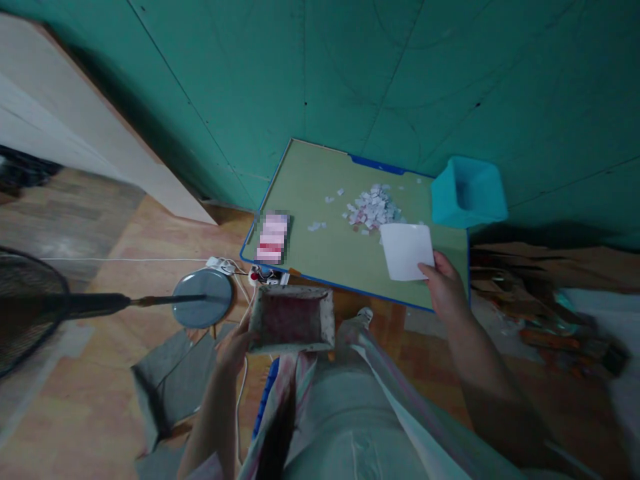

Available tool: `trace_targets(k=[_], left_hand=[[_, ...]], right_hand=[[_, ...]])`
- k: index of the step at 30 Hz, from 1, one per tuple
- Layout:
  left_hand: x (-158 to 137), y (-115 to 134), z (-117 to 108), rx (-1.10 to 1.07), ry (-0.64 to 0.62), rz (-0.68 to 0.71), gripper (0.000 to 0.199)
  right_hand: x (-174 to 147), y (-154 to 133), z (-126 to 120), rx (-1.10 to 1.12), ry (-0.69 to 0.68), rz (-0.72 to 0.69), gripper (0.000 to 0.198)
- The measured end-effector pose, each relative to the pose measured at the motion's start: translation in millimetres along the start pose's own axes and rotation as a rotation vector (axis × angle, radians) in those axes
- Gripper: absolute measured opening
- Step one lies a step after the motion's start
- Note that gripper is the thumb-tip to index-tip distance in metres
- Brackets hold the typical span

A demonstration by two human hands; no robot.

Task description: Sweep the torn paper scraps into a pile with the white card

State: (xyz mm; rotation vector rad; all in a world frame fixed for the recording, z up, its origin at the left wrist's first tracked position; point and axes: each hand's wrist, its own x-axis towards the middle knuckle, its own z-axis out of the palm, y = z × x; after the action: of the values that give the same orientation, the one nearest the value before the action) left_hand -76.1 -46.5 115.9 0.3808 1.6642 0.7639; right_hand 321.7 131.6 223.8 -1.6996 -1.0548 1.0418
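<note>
The scraps (374, 208) look papery, the bin (443, 200) smooth plastic.

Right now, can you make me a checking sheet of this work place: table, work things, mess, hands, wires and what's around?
Surface: green table with blue edging.
Work things: a pile of small paper pieces, a white sheet and a shallow tray.
Clutter: stray pieces near the pile; a pixelated pink item, unreadable; cardboard at the right.
Hands: left hand holds the tray; right hand holds the sheet.
Cables: white cable across the floor at the left.
Surroundings: green wall, turquoise bin at the table's far right corner.
</note>
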Motion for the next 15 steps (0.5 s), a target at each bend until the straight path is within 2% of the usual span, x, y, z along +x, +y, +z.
trace_targets(k=[4,8,11,15], left_hand=[[22.4,-8.4,39.1,-0.081,-0.124,-0.011,0.071],[26.7,-10.8,71.9,-0.145,-0.297,-0.067,0.084],[23.9,-5.4,87.6,-0.181,-0.407,-0.080,0.088],[27.2,0.3,97.0,-0.235,-0.414,-0.123,0.093]], right_hand=[[-2.4,9.4,0.1,-0.354,0.017,-0.109,0.041],[-4.5,12.7,7.7,-0.643,-0.069,-0.218,0.040],[-2.0,8.7,21.4,-0.765,-0.126,-0.264,0.044],[5.9,-1.3,44.1,-0.903,-0.196,-0.396,0.049]])
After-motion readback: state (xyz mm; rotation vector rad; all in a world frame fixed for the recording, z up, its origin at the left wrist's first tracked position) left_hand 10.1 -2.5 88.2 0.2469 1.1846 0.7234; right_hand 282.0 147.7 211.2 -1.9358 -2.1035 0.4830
